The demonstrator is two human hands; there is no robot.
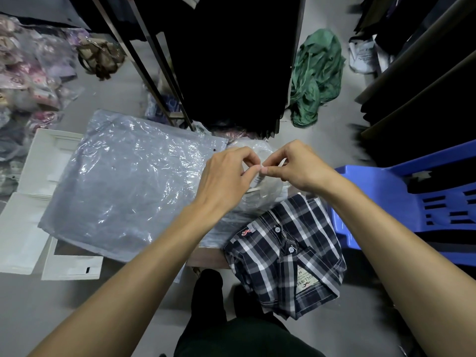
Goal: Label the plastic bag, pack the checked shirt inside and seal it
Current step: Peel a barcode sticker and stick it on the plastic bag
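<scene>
A large clear plastic bag (123, 181) lies flat on a low surface at the centre left. A folded navy-and-white checked shirt (286, 256) rests at the lower right, collar toward me, its edge hanging over my lap. Above the shirt, my left hand (226, 176) and my right hand (296, 166) meet fingertip to fingertip. Both pinch a small white label (258, 177) with its backing strip between them. The label is partly hidden by my fingers.
A blue plastic chair (401, 202) stands at the right. White flat boxes (33, 202) lie at the left beside bagged clothes (31, 73). A dark clothes rack (231, 60) rises ahead, with a green cloth (316, 73) on the floor. Crumpled clear plastic (260, 199) lies under my hands.
</scene>
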